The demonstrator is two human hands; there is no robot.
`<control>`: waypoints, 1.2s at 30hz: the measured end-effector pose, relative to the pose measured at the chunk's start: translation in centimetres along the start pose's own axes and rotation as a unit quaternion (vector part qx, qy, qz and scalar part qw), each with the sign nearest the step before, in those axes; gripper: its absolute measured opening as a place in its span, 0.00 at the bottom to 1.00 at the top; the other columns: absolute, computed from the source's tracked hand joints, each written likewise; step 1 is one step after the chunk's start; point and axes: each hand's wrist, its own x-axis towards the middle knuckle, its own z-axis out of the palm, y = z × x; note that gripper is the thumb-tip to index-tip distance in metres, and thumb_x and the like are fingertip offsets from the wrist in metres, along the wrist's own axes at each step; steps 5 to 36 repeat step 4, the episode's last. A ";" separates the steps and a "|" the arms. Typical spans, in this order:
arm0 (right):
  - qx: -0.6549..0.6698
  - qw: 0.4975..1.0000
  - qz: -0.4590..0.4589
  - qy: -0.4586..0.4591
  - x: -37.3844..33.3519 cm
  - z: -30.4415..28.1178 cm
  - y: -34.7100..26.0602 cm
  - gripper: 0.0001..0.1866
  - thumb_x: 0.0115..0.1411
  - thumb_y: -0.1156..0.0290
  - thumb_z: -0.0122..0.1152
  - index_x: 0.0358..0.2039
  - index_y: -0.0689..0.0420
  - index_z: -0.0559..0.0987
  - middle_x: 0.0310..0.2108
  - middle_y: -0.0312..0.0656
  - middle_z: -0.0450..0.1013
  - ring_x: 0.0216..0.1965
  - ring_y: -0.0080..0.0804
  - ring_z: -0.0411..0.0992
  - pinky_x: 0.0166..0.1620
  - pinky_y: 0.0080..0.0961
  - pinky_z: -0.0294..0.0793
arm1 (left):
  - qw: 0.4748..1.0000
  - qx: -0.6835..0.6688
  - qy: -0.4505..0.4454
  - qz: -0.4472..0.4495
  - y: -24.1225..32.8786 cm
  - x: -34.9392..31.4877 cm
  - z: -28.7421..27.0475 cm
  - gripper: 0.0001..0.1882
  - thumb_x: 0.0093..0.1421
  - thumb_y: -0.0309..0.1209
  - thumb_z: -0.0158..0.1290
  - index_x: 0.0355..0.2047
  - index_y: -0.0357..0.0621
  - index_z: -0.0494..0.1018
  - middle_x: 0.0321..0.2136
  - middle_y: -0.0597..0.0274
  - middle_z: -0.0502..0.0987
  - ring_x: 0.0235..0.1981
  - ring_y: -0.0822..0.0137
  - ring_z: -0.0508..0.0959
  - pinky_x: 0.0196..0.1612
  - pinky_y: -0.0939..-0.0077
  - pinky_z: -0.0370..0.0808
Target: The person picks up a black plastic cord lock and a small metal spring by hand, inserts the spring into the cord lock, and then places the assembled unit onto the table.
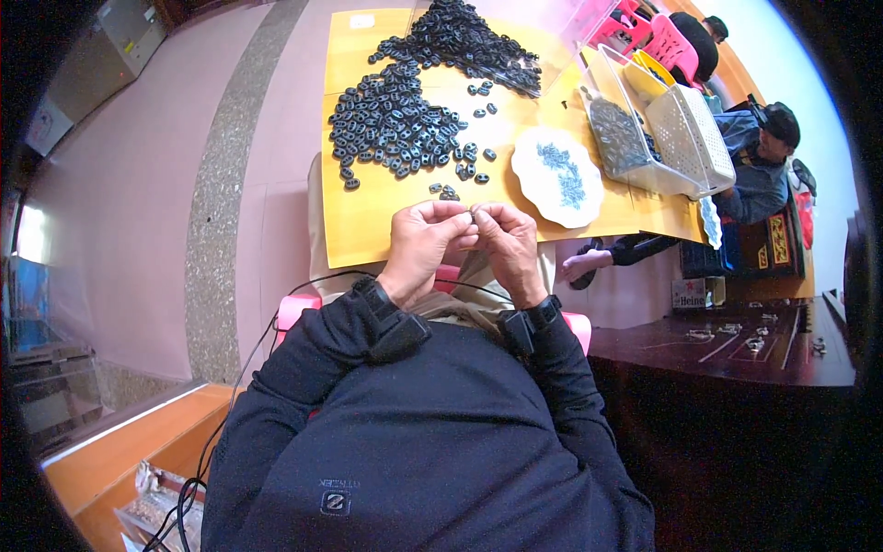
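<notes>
My left hand (423,247) and my right hand (511,250) meet at the near edge of the yellow table (354,225). Thumbs and fingers of both pinch a tiny dark piece (473,213), mostly covered by the fingertips. Just beyond them lie a few small black pieces (448,193). Farther off spreads a heap of black oval pieces with two holes (391,124), which look like cord locks. To the right of my hands stands a white scalloped plate (532,195) with a pile of small grey bits (563,173), too fine to make out singly.
A second dark heap (460,41) lies at the far edge. On the right are a clear bin (685,179) holding dark pieces, a white perforated basket (694,138) and a yellow container (651,78). Another person (763,175) sits beyond. A black cable (262,354) runs past my left side.
</notes>
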 end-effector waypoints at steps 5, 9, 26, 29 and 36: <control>-0.034 0.999 0.009 0.004 0.1 0.0 -0.6 0.08 0.63 0.72 0.58 0.37 0.63 0.78 0.32 0.37 0.77 0.32 0.20 0.74 0.37 0.20 0.78 | 1.000 0.008 -0.002 0.006 0.0 -0.1 -0.2 0.06 0.58 0.20 0.55 0.36 0.32 0.73 0.29 0.57 0.79 0.27 0.71 0.80 0.32 0.83 0.81; -0.034 0.999 0.009 0.004 0.1 0.0 -0.6 0.08 0.63 0.72 0.58 0.37 0.63 0.78 0.32 0.37 0.77 0.32 0.20 0.74 0.37 0.20 0.78 | 1.000 0.008 -0.002 0.006 0.0 -0.1 -0.2 0.06 0.58 0.20 0.55 0.36 0.32 0.73 0.29 0.57 0.79 0.27 0.71 0.80 0.32 0.83 0.81; -0.034 0.999 0.009 0.004 0.1 0.0 -0.6 0.08 0.63 0.72 0.58 0.37 0.63 0.78 0.32 0.37 0.77 0.32 0.20 0.74 0.37 0.20 0.78 | 1.000 0.008 -0.002 0.006 0.0 -0.1 -0.2 0.06 0.58 0.20 0.55 0.36 0.32 0.73 0.29 0.57 0.79 0.27 0.71 0.80 0.32 0.83 0.81; -0.034 0.999 0.009 0.004 0.1 0.0 -0.6 0.08 0.63 0.72 0.58 0.37 0.63 0.78 0.32 0.37 0.77 0.32 0.20 0.74 0.37 0.20 0.78 | 1.000 0.008 -0.002 0.006 0.0 -0.1 -0.2 0.06 0.58 0.20 0.55 0.36 0.32 0.73 0.29 0.57 0.79 0.27 0.71 0.80 0.32 0.83 0.81; -0.034 0.999 0.009 0.004 0.1 0.0 -0.6 0.08 0.63 0.72 0.58 0.37 0.63 0.78 0.32 0.37 0.77 0.32 0.20 0.74 0.37 0.20 0.78 | 1.000 0.008 -0.002 0.006 0.0 -0.1 -0.2 0.06 0.58 0.20 0.55 0.36 0.32 0.73 0.29 0.57 0.79 0.27 0.71 0.80 0.32 0.83 0.81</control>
